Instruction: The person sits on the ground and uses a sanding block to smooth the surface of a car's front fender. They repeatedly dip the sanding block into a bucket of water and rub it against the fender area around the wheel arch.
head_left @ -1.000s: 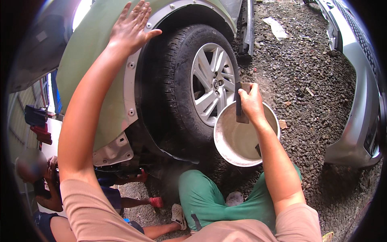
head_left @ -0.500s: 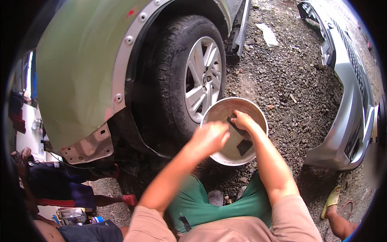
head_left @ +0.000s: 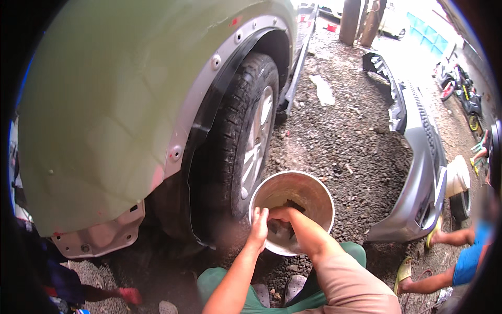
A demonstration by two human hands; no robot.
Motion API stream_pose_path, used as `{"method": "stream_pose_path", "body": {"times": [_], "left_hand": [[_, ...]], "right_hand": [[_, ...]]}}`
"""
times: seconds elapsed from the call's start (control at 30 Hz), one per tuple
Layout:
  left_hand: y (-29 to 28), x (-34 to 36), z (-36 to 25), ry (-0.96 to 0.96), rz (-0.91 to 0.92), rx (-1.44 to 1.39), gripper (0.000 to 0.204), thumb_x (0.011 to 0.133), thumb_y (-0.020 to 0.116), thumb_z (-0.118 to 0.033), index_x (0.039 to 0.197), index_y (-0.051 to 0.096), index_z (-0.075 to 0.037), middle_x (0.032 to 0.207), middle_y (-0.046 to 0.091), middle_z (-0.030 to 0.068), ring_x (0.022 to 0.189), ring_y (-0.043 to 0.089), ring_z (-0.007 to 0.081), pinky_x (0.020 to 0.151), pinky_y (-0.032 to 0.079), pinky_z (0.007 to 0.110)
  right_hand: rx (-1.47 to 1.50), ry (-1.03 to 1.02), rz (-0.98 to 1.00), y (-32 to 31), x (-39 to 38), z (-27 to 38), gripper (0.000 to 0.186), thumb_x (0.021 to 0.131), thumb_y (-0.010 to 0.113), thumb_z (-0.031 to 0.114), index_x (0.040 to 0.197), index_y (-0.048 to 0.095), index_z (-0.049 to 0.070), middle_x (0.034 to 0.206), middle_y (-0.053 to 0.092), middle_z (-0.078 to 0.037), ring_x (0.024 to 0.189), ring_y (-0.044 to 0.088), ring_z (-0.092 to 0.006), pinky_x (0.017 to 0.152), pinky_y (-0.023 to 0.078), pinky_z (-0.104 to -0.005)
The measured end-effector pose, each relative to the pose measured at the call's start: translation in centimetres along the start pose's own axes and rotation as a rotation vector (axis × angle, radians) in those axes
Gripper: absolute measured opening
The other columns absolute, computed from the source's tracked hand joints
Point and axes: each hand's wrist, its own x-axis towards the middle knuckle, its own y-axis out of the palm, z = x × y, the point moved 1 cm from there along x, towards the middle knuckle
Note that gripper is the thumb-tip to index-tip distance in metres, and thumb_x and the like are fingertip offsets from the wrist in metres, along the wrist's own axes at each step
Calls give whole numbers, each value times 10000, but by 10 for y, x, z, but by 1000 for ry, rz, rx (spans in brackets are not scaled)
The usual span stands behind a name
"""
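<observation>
A round metal basin [head_left: 330,201] stands on the gravel in front of my knees, close to the car's wheel. My right hand [head_left: 280,214] reaches into it, fingers curled and partly hidden. A dark flat piece [head_left: 296,205] shows beside that wrist, and a greyish patch lies below the hand; what the fingers grip cannot be made out. At the basin's near-left rim, my left hand [head_left: 258,230] is raised with its fingers stretched upward, close to or touching the right hand. Nothing shows in the left hand.
A pale green car fender [head_left: 115,104] and a tyre [head_left: 238,136] rise at the left. To the right lies a silver bumper [head_left: 405,183] on the gravel [head_left: 350,152]. Another person's legs [head_left: 436,277] are at the lower right; a further person's foot [head_left: 129,295] shows lower left.
The view has tilted, bringing more of the far yard in. My left hand has come from over the basin to its near-left rim. My right hand has drawn toward the left one.
</observation>
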Motion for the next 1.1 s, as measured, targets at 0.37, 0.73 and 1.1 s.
{"method": "stream_pose_path", "body": {"times": [0.37, 0.73, 1.1], "left_hand": [[53, 60, 13, -61, 214, -509, 628, 1041, 316, -548, 1470, 445, -109, 1451, 505, 124, 1343, 477, 281, 1111, 382, 435], [54, 39, -3, -4, 526, -479, 582, 1038, 390, -586, 1335, 535, -108, 1280, 576, 91, 1207, 539, 258, 1093, 386, 422], [29, 59, 12, 29, 29, -125, 550, 1046, 471, -433, 1209, 634, 67, 1125, 674, 156, 1021, 654, 258, 873, 515, 388]], "right_hand": [[60, -397, -1023, 12, -274, 116, 473, 944, 601, 422, 1079, 633, -30, 1124, 649, -305, 1109, 615, -453, 956, 479, -492], [-208, -273, -1142, 34, -279, 119, 547, 965, 524, 302, 1382, 465, -48, 1248, 573, -287, 1135, 597, -446, 929, 525, -522], [-255, -255, -1027, 39, -278, 116, 690, 947, 512, 368, 1458, 387, -78, 1323, 518, -334, 1220, 539, -473, 1008, 476, -516]]}}
